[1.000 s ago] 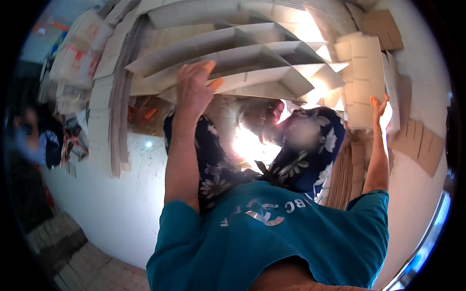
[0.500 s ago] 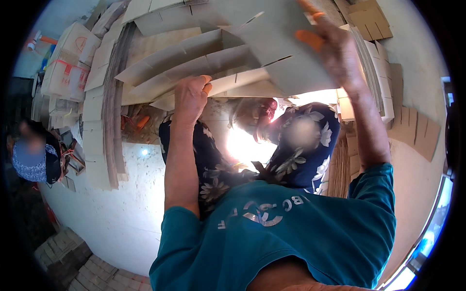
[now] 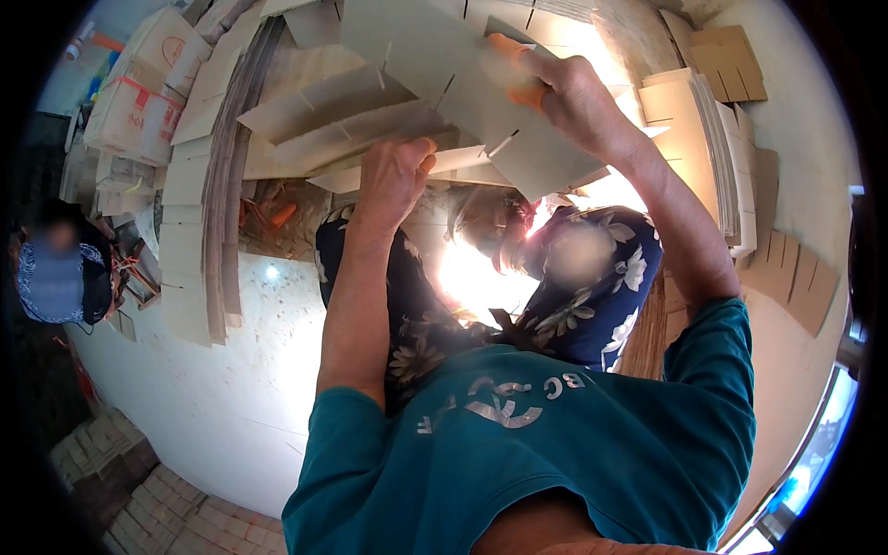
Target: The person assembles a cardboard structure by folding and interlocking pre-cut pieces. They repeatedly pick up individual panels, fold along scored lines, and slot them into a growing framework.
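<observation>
My right hand (image 3: 575, 100), with orange covers on its fingers, grips a large grey cardboard sheet (image 3: 472, 88) with slots cut into it. The sheet is held tilted over several upright cardboard strips (image 3: 328, 106). Lower and to the left, my left hand (image 3: 393, 180) is closed on the end of a slotted cardboard strip (image 3: 460, 161) nearest me. Some of the sheet's slots lie above the strips; whether any edges are joined I cannot tell.
A tall stack of cardboard (image 3: 199, 199) stands at the left, another cardboard stack (image 3: 694, 139) at the right. Plastic-wrapped packs (image 3: 139, 120) sit farther left. A person (image 3: 60, 268) is at the far left. Brown slotted pieces (image 3: 791, 277) lie at the right.
My right hand has moved left with the cardboard sheet, which is now turned and lies farther over the strips. My left hand has shifted a little to the right.
</observation>
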Available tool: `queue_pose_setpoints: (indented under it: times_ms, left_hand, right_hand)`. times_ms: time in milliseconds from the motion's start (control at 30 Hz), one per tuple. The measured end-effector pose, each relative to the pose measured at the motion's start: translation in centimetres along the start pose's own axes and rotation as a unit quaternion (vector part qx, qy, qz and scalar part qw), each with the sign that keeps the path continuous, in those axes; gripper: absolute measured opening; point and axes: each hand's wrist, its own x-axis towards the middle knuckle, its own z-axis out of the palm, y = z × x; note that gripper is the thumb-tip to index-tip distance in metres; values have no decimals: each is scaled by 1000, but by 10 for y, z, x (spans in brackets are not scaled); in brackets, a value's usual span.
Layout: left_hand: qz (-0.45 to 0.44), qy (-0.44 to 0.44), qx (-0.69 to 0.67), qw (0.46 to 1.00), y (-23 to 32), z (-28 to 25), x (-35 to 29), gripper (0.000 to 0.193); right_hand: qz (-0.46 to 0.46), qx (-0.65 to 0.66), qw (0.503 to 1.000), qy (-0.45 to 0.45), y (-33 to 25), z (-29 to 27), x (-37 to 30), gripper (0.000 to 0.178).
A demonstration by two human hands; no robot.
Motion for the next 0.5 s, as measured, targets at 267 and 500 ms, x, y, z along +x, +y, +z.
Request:
queue_pose_setpoints:
  times_ms: [267,500]
  left_hand:
    - [-52,-22,2,998,3,-2,7,15]
    - [-22,-7,-23,999,0,0,4,15]
  right_hand:
    - [11,-27,999,-18,-14,-10,10,30]
    - [78,50,996,-6,-10,-6,-6,28]
